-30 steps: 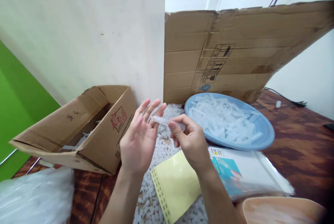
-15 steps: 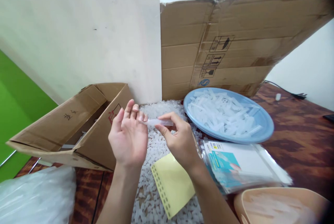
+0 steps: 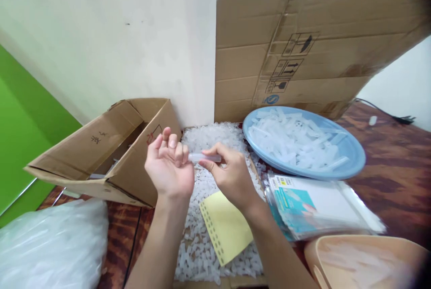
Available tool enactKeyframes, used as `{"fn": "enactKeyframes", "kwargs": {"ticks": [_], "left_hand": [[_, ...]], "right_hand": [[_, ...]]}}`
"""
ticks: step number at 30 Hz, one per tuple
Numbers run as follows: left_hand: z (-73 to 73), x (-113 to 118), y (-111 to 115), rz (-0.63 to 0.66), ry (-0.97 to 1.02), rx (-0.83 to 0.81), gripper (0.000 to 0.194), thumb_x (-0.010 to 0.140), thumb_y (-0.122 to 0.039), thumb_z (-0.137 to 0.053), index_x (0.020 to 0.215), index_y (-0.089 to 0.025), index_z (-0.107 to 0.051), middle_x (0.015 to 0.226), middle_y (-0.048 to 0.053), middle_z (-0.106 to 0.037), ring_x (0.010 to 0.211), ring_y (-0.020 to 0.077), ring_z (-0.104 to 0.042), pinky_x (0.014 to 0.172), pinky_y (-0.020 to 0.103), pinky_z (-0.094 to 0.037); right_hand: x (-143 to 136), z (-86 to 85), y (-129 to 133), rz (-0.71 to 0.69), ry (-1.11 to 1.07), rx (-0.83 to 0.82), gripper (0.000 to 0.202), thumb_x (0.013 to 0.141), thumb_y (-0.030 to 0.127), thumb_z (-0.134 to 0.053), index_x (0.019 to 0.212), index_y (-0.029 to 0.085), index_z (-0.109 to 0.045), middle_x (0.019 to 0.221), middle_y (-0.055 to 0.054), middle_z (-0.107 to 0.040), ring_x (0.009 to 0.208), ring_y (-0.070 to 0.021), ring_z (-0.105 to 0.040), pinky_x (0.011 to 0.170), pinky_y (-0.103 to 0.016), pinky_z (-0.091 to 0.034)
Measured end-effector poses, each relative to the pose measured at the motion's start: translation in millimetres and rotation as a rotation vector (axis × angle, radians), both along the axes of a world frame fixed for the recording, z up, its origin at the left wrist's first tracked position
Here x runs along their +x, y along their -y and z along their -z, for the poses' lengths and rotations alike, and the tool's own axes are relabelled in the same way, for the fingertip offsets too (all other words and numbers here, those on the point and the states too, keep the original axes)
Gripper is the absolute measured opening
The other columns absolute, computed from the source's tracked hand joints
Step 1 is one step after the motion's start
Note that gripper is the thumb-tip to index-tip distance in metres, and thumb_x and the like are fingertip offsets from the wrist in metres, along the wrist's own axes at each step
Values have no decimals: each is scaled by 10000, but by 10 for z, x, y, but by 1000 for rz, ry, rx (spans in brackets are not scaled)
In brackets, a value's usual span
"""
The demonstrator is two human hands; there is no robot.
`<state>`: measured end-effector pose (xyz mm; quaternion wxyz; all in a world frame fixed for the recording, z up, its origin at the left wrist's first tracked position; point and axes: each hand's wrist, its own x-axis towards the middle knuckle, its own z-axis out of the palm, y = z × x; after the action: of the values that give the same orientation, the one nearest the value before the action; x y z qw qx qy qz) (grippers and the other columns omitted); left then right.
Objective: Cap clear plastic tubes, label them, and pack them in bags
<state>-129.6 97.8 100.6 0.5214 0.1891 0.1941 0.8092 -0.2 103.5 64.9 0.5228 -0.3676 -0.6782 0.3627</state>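
A short translucent white plastic tube [image 3: 207,157] lies level between my hands, above a bed of small clear plastic pieces [image 3: 198,248]. My right hand [image 3: 232,176] pinches it between thumb and fingers near its right end. My left hand [image 3: 170,167] is turned palm up, its lower fingers curled over the tube's left end, which they hide. The thumb and index finger of that hand stay raised, apart from the tube. Below my right hand, a yellow paper sheet [image 3: 227,228] with a row of dark marks rests on the small pieces.
Right of the hands, a blue basin [image 3: 251,143] holds many translucent tubes. Plastic packets [image 3: 323,208] and a peach-coloured tub [image 3: 313,257] sit nearer. An open cardboard box [image 3: 134,176] and a filled clear bag [image 3: 54,244] are left. A large cardboard sheet [image 3: 249,42] stands behind.
My left fingers have curled in further over the tube's left end. My right hand keeps its pinch. The whole view has shifted, so the surroundings appear slightly higher and further right.
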Motion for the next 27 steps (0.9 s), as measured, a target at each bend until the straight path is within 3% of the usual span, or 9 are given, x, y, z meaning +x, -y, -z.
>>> {"fn": "enactKeyframes", "kwargs": {"ticks": [5, 9, 11, 13, 15, 17, 20, 23, 27], "left_hand": [[-50, -126, 40, 43, -108, 52, 453, 1029, -414, -334, 896, -149, -676, 526, -40, -458, 341, 69, -184, 329, 202, -247], [-69, -134, 70, 155, -216, 82, 517, 1032, -512, -329, 914, -162, -692, 497, -42, -435, 334, 71, -198, 331, 209, -220], [-57, -98, 50, 175, -245, 101, 465, 1022, -508, -393, 926, -171, -697, 531, -43, -457, 338, 63, -228, 355, 213, -260], [-25, -55, 3, 151, -248, 103, 368, 1004, -470, -466, 961, -188, -698, 663, -9, -571, 413, 75, -399, 457, 220, -400], [28, -25, -46, 149, -359, 33, 266, 964, -426, -556, 977, -199, -694, 863, 37, -664, 627, 127, -596, 643, 261, -508], [105, -19, -62, 218, -727, -92, 224, 908, -413, -657, 961, -200, -699, 964, 70, -695, 839, 201, -658, 757, 303, -518], [268, -23, -10, 325, -1509, -191, 260, 843, -464, -742, 881, -209, -708, 906, 85, -715, 862, 260, -649, 762, 336, -492], [474, 27, 46, 419, -2038, -248, 323, 700, -446, -859, 857, -218, -691, 886, 83, -722, 856, 294, -654, 815, 378, -492], [684, 134, -18, 581, -2206, -328, 345, 525, -221, -927, 653, -215, -607, 712, 18, -678, 830, 290, -673, 982, 457, -465]], "right_hand": [[-9, -49, 23, -247, -164, -390, 360, 910, 487, -674, 704, 213, -563, 512, 78, -524, 335, -69, -397, 342, -209, -278], [54, -96, -3, -470, -371, -729, 431, 779, 570, -771, 688, 212, -548, 455, 131, -409, 270, -29, -198, 249, -187, -158], [89, -102, -29, -513, -418, -809, 420, 764, 548, -798, 698, 199, -573, 454, 135, -398, 291, -22, -158, 253, -179, -145], [112, -83, -65, -455, -484, -779, 401, 752, 509, -821, 691, 190, -587, 460, 125, -409, 309, -24, -190, 276, -183, -175], [132, -43, -114, -255, -558, -625, 345, 723, 436, -856, 719, 176, -629, 503, 101, -468, 353, -37, -301, 331, -191, -261], [170, -2, -167, 35, -584, -404, 267, 703, 333, -875, 794, 163, -690, 587, 70, -543, 450, -56, -414, 420, -198, -344], [268, 7, -223, 310, -609, -218, 200, 722, 261, -860, 841, 168, -729, 658, 51, -559, 531, -65, -429, 476, -207, -356], [360, -47, -238, 319, -737, -228, 226, 701, 283, -878, 807, 177, -709, 659, 56, -508, 519, -63, -363, 448, -216, -312], [387, -105, -232, 316, -796, -254, 287, 650, 316, -901, 775, 178, -682, 631, 68, -452, 511, -70, -302, 433, -227, -278]]}}
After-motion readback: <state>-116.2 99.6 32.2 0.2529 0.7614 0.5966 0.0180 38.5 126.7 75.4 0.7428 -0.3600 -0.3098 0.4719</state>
